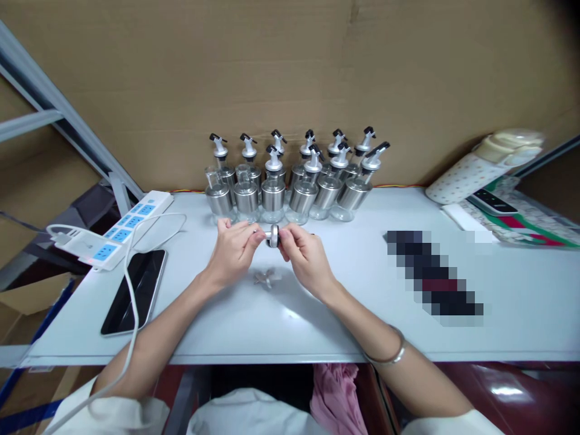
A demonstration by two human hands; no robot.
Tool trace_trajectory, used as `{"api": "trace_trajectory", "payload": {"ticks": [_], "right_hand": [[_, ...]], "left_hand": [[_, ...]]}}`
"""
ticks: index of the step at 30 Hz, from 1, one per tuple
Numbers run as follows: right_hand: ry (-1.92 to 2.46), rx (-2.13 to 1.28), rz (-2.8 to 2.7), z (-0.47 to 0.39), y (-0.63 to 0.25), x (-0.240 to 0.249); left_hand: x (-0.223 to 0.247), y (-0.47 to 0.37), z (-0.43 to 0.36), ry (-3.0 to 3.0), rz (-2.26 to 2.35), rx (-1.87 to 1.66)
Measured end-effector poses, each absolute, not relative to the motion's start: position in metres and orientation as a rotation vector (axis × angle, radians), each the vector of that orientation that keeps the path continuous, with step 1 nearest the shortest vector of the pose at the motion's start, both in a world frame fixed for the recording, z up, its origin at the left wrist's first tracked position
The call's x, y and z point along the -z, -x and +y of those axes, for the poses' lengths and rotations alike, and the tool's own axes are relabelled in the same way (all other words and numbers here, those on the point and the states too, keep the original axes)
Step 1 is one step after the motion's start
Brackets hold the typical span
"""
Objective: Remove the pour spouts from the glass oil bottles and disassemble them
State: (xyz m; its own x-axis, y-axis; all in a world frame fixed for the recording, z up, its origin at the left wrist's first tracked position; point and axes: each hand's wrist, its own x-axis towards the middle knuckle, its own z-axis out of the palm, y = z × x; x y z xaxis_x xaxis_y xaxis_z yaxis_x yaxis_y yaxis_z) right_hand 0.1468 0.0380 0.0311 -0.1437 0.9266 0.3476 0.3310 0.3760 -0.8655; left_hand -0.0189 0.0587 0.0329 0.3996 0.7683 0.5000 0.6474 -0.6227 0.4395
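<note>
Over the middle of the table, in front of the bottles, my two hands hold a silver-and-black bottle pourer (273, 236) between them. My left hand (235, 249) is closed, with thumb and fingers pinching its thin end. The fingers of my right hand (304, 254) wrap round its dark end, and part of it is hidden there. Below the hands lie a few small silvery pieces (266, 278), too blurred to name. Behind stand several glass bottles with steel sleeves (273, 197); most carry pourers with black flip caps, and two front-left bottles (246, 198) show bare glass necks.
At the left are a white power strip (131, 226), a phone (135, 290) and a white cable (131, 284) crossing over my left forearm. A spotted tumbler (466, 175) leans at the right near a dark device (493, 202). A pixelated dark item (435, 275) lies right of centre.
</note>
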Motion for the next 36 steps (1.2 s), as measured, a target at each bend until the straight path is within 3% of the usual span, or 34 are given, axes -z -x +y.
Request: {"api": "trace_trajectory", "payload": {"ticks": [13, 20, 36], "right_hand": [[0.988, -0.164, -2.100, 0.054, -0.157, -0.017], [0.875, 0.135, -2.194, 0.055, -0.158, -0.020], [0.885, 0.347, -2.153, 0.058, -0.165, -0.023]], "left_hand": [[-0.042, 0.008, 0.057, -1.498, 1.061, -0.890], [-0.041, 0.011, 0.059, -1.391, 1.057, -0.853], [-0.035, 0.014, 0.057, -1.518, 0.923, -0.857]]}}
